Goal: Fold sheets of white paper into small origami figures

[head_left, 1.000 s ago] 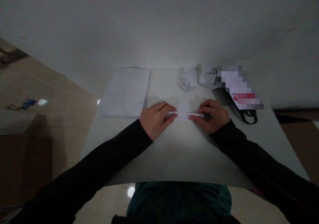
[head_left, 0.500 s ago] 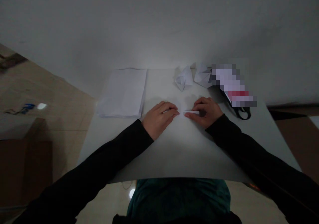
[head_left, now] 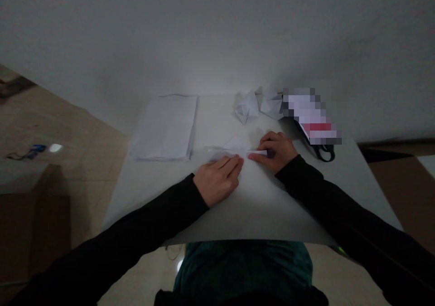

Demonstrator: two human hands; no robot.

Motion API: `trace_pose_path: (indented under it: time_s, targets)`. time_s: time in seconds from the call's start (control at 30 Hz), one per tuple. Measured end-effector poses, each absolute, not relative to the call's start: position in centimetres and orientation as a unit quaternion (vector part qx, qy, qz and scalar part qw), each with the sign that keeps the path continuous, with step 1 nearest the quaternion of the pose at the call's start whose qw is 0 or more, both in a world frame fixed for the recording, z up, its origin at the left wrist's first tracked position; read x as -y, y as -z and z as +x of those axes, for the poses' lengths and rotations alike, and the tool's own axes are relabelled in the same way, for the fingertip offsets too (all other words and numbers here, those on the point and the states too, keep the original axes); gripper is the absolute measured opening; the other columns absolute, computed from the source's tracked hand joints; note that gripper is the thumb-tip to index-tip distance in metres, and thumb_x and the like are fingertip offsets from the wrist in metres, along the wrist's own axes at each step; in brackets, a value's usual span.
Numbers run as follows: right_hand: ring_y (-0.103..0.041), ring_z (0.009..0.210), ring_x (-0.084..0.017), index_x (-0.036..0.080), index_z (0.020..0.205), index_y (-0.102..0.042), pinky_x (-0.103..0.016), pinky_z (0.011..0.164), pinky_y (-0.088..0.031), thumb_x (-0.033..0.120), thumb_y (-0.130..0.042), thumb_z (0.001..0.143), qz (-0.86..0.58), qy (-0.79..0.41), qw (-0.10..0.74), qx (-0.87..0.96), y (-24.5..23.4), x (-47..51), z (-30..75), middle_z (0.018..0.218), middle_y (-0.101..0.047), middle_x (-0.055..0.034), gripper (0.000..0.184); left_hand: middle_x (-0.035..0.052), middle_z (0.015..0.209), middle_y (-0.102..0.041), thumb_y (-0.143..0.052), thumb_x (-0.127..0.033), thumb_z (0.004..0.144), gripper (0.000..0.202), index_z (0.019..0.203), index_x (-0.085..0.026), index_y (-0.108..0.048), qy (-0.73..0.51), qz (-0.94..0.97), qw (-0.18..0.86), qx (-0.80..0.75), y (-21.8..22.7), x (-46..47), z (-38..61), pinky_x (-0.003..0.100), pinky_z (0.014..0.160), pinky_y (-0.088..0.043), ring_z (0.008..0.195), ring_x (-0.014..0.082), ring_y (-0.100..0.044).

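Note:
A small folded paper [head_left: 234,143], white with a pointed flap on its far side, lies on the table between my hands. My right hand [head_left: 278,151] pinches its raised right end between thumb and fingers. My left hand [head_left: 220,177] is closed, its fingers pressed together and bent at the near edge of the same paper, around its middle. Part of the left end shows beyond the knuckles. The left thumb is hard to make out. Beyond the right hand, two folded paper shapes [head_left: 247,108] [head_left: 272,105] sit near the wall.
A stack of white paper sheets [head_left: 165,127] lies on the left of the white table [head_left: 251,220]. At the back right is a blurred-out object [head_left: 307,113] with a black strap loop [head_left: 326,153]. A wall [head_left: 217,38] rises behind the table. A brown box [head_left: 34,224] stands at left.
My left hand has come nearer to me and turned flatter, uncovering the paper's left part and pointed flap. The right hand keeps its pinch. The whole view has shifted slightly.

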State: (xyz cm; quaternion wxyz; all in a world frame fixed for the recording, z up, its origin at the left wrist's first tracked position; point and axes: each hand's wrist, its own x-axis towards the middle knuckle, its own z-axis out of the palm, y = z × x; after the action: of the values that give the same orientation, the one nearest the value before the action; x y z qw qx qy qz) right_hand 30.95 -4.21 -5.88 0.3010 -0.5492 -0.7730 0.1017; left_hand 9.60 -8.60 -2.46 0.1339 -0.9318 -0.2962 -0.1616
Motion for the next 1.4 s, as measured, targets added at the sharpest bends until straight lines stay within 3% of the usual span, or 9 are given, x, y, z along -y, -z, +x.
trace_pose_path:
  time_s: [0.23,0.37,0.43,0.57,0.67,0.8,1.17,1.3,1.4]
  targets:
    - [-0.053,0.068,-0.018,0.02,0.056,-0.063,-0.035,0.064,-0.039,0.049,-0.072,0.064,-0.55,-0.119,0.302,0.769,5.7,4.3,30.9,0.075,-0.061,-0.0042,0.031,0.017,0.09,-0.068,-0.046,-0.019,0.085,0.025,0.089,-0.003,-0.066,0.138,-0.866,0.211,0.433,2.0,9.8,9.3,0.032,0.051,-0.05,0.07,0.022,-0.062]
    - [-0.052,0.068,-0.018,0.02,0.065,-0.062,-0.035,0.064,-0.04,0.046,-0.072,0.065,-0.565,-0.107,0.285,0.767,5.5,4.4,30.8,0.074,-0.058,-0.0042,0.028,0.0194,0.106,-0.064,-0.046,-0.019,0.088,0.03,0.108,-0.002,-0.06,0.145,-0.875,0.171,0.429,2.7,9.5,9.3,0.041,0.08,-0.053,0.097,0.0277,-0.061]
    - [-0.052,0.071,-0.02,0.02,0.075,-0.063,-0.036,0.066,-0.04,0.046,-0.071,0.066,-0.568,-0.073,0.292,0.766,5.3,4.8,30.6,0.079,-0.06,-0.0058,0.029,0.0172,0.119,-0.06,-0.045,-0.015,0.089,0.032,0.117,-0.004,-0.055,0.159,-0.905,0.142,0.368,3.1,9.3,9.1,0.039,0.092,-0.049,0.11,0.0251,-0.056]
    - [-0.056,0.086,-0.022,0.022,0.08,-0.066,-0.038,0.073,-0.041,0.028,-0.057,0.083,-0.466,0.03,0.341,0.816,5.1,6.3,29.5,0.094,-0.065,-0.007,0.011,0.0151,0.116,-0.062,-0.045,-0.017,0.09,0.03,0.115,-0.005,-0.055,0.174,-0.921,0.112,0.331,3.6,9.1,9.1,0.033,0.087,-0.053,0.108,0.022,-0.058]
    - [-0.06,0.091,-0.017,0.02,0.093,-0.067,-0.033,0.077,-0.047,0.011,-0.044,0.087,-0.307,0.015,0.348,0.886,5.1,7.5,28.8,0.098,-0.068,-0.0064,0.025,0.0151,0.111,-0.063,-0.046,-0.019,0.09,0.028,0.112,-0.005,-0.057,0.183,-0.911,0.134,0.344,3.6,9.4,9.2,0.033,0.084,-0.055,0.103,0.0223,-0.06]
    - [-0.062,0.095,-0.02,0.015,0.111,-0.063,-0.035,0.078,-0.052,0.009,-0.042,0.085,-0.299,0.023,0.316,0.9,5.0,8.3,29.0,0.104,-0.069,-0.0096,0.034,0.0146,0.102,-0.067,-0.049,-0.017,0.089,0.026,0.107,-0.003,-0.059,0.187,-0.902,0.194,0.337,3.3,9.7,9.4,0.032,0.075,-0.056,0.094,0.0227,-0.064]
    - [-0.062,0.083,-0.019,0.017,0.095,-0.07,-0.033,0.066,-0.051,0.002,-0.046,0.076,-0.37,0.042,0.333,0.866,5.7,7.7,31.9,0.089,-0.071,-0.0066,0.034,0.0142,0.09,-0.068,-0.051,-0.018,0.086,0.021,0.091,-0.003,-0.065,0.18,-0.864,0.265,0.389,2.8,10.9,8.7,0.029,0.052,-0.051,0.075,0.0212,-0.066]
    - [-0.062,0.082,-0.019,0.021,0.089,-0.07,-0.034,0.068,-0.049,0.003,-0.049,0.075,-0.404,0.074,0.319,0.854,6.0,7.5,33.2,0.086,-0.071,-0.0035,0.031,0.0106,0.081,-0.067,-0.051,-0.02,0.086,0.019,0.083,-0.007,-0.065,0.161,-0.857,0.267,0.411,2.4,11.1,8.4,0.028,0.049,-0.045,0.068,0.0194,-0.063]
    - [-0.061,0.08,-0.019,0.019,0.084,-0.069,-0.033,0.066,-0.048,0.004,-0.05,0.075,-0.394,0.091,0.32,0.857,5.8,7.4,33.3,0.082,-0.069,-0.0044,0.026,0.0082,0.079,-0.065,-0.05,-0.022,0.086,0.018,0.078,-0.012,-0.063,0.153,-0.86,0.22,0.435,2.1,10.2,7.9,0.03,0.055,-0.045,0.072,0.0199,-0.06]
